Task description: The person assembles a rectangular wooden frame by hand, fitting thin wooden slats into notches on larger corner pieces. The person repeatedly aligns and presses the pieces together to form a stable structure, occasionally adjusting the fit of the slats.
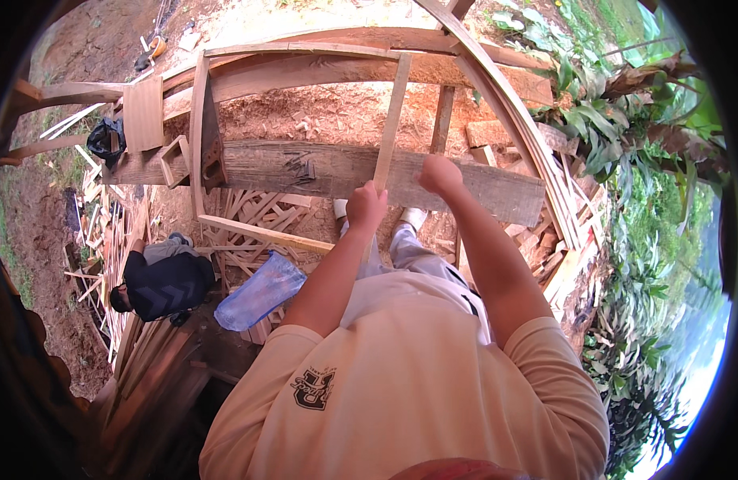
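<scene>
On the plank (337, 170), left hand (366, 206) grips the slat (390, 120) to steady it; right hand (439, 174) fisted on the plank, bracing

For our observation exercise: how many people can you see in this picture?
2: the person in the cream shirt, bottom centre, and another person in dark clothing, crouched at the left. Others may be hidden.
</scene>
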### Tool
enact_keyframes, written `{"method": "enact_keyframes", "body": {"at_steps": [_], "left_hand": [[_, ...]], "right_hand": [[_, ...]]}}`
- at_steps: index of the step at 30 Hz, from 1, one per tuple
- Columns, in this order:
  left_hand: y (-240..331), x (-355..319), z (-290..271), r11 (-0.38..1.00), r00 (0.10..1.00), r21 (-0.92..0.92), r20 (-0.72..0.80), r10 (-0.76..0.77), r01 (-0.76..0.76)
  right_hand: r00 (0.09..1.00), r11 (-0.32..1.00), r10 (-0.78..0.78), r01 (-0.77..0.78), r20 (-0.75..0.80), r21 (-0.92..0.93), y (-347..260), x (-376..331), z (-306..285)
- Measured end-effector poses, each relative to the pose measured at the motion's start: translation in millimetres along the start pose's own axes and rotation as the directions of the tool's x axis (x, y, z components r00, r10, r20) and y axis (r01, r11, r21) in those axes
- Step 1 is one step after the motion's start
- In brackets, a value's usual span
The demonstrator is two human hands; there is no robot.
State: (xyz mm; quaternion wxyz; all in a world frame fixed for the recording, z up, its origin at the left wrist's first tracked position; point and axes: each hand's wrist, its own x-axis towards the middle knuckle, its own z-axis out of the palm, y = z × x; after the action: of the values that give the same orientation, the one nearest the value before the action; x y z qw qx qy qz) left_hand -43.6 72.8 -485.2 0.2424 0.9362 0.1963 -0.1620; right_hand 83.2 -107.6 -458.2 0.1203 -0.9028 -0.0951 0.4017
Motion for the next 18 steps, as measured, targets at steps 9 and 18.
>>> {"method": "enact_keyframes", "body": {"at_steps": [9,18], "left_hand": [[12,-8,-13,0.996,0.997,-0.061,0.005,-0.071,0.071],[4,-10,-1,0.995,0.997,-0.100,-0.072,-0.006,-0.001]], "right_hand": [[0.853,0.931,-0.001,0.191,-0.522,0.310,-10,124,-133],[0.815,0.934,-0.090,0.269,-0.573,0.236,-8,178,-120]]}}
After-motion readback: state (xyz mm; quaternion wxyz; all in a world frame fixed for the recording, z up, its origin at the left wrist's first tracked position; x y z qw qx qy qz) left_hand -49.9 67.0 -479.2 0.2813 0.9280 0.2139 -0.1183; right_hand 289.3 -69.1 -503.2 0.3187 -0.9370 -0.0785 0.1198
